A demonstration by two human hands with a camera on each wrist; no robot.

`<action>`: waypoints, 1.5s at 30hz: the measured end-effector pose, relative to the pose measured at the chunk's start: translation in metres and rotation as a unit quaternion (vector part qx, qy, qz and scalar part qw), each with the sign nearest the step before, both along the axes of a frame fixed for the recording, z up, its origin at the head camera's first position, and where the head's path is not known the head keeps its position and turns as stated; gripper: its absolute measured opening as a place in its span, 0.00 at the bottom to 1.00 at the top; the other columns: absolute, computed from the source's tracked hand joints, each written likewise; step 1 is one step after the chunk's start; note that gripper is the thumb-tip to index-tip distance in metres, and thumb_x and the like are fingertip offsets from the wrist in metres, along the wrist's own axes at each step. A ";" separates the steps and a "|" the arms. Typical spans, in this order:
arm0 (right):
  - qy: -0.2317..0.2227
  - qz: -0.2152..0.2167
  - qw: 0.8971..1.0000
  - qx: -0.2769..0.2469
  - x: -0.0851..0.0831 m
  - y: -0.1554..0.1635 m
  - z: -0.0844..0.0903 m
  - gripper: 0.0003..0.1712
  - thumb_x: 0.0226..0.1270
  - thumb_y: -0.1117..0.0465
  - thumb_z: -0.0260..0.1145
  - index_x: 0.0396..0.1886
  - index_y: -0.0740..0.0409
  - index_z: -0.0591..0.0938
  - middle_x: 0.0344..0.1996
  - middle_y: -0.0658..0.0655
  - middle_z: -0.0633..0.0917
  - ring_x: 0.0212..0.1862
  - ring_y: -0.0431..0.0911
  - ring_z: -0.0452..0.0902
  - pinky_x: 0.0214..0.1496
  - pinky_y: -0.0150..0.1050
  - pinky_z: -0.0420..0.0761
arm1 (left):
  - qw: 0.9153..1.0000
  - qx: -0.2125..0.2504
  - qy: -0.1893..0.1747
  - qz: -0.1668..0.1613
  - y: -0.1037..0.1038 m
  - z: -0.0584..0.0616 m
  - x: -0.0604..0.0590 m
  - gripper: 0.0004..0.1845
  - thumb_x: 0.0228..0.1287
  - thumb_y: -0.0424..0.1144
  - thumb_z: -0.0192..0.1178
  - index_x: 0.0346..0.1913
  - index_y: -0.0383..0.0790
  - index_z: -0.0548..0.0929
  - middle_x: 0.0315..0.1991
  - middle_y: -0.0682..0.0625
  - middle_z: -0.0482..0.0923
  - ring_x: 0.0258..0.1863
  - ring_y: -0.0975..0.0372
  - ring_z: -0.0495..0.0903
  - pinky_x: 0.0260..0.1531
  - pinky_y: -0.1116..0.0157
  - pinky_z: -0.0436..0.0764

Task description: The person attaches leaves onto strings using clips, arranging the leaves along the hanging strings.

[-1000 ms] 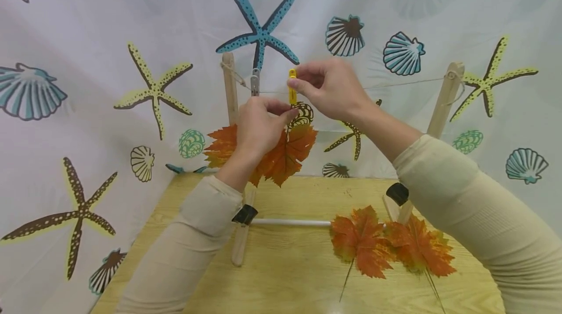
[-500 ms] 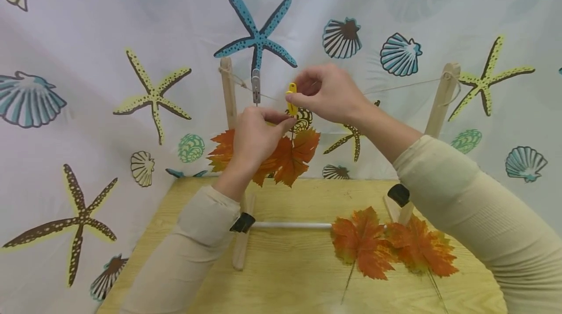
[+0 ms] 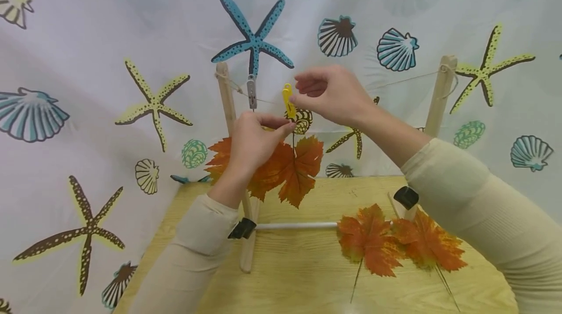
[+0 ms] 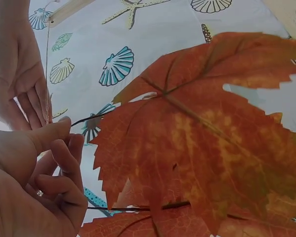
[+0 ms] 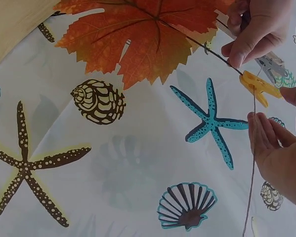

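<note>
Left hand (image 3: 254, 141) pinches maple leaf (image 3: 291, 170) stem under yellow clothespin (image 3: 287, 101) on string (image 3: 395, 81). Right hand (image 3: 333, 94) fingers apart, loose beside pin. Steady stem upright; confirm pin grips before letting go.

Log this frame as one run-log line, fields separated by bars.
left hand: pinches maple leaf stem | right hand: open beside yellow clothespin | clothespin: on string | table: two leaves

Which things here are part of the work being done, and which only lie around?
In use:
- left hand, pinching the stem of the orange maple leaf
- right hand, open beside the yellow plastic clothespin
- thin twine line

Lying about:
- grey clothespin
- two orange leaves on the wooden table
</note>
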State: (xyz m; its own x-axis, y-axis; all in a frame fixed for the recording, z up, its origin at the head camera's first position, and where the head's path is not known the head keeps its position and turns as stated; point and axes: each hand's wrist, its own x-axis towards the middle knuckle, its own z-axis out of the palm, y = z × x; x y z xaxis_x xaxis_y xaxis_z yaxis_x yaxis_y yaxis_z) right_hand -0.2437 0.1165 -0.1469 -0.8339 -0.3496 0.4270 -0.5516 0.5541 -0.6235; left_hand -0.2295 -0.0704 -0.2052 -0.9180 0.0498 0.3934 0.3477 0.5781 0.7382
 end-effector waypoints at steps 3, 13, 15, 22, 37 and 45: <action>-0.002 0.009 0.999 -0.049 0.001 0.007 -0.005 0.25 0.66 0.54 0.71 0.61 0.55 0.82 0.52 0.54 0.87 0.53 0.44 0.85 0.58 0.40 0.81 | 1.000 0.005 -0.004 -0.009 -0.002 0.000 0.001 0.12 0.61 0.45 0.72 0.40 0.40 0.92 0.38 0.46 0.90 0.43 0.57 0.83 0.38 0.60 0.82; -0.031 0.080 0.983 -0.163 0.004 0.024 -0.023 0.21 0.65 0.61 0.71 0.58 0.59 0.83 0.51 0.57 0.88 0.52 0.42 0.86 0.57 0.36 0.82 | 0.998 0.009 -0.028 -0.053 -0.007 -0.007 0.000 0.11 0.61 0.46 0.71 0.41 0.44 0.92 0.40 0.50 0.89 0.36 0.58 0.79 0.29 0.66 0.78; -0.029 0.091 0.981 -0.169 0.007 0.027 -0.025 0.20 0.65 0.62 0.71 0.56 0.60 0.84 0.50 0.57 0.89 0.51 0.41 0.86 0.56 0.35 0.83 | 0.998 0.009 -0.026 -0.061 -0.009 -0.009 0.001 0.10 0.61 0.46 0.72 0.41 0.44 0.92 0.39 0.50 0.89 0.35 0.58 0.79 0.28 0.66 0.79; -0.049 0.101 0.985 -0.129 0.019 0.032 -0.036 0.20 0.65 0.61 0.72 0.56 0.60 0.84 0.50 0.58 0.88 0.51 0.41 0.86 0.53 0.34 0.83 | 0.997 0.007 -0.022 -0.077 -0.014 -0.014 0.005 0.10 0.60 0.46 0.72 0.40 0.44 0.92 0.39 0.50 0.88 0.31 0.58 0.79 0.26 0.67 0.78; -0.103 0.103 0.983 -0.111 0.029 0.040 -0.072 0.22 0.66 0.60 0.71 0.59 0.60 0.82 0.53 0.60 0.86 0.53 0.42 0.85 0.53 0.34 0.83 | 0.993 -0.012 -0.046 -0.109 -0.020 -0.033 0.010 0.11 0.62 0.46 0.71 0.44 0.47 0.91 0.40 0.53 0.88 0.30 0.58 0.79 0.28 0.66 0.78; -0.114 0.107 0.979 -0.130 0.029 0.041 -0.086 0.23 0.65 0.61 0.72 0.58 0.63 0.82 0.53 0.64 0.86 0.51 0.42 0.86 0.52 0.33 0.83 | 0.990 -0.022 -0.010 -0.140 -0.018 -0.035 0.013 0.11 0.63 0.45 0.70 0.46 0.46 0.91 0.39 0.52 0.87 0.29 0.59 0.80 0.30 0.63 0.81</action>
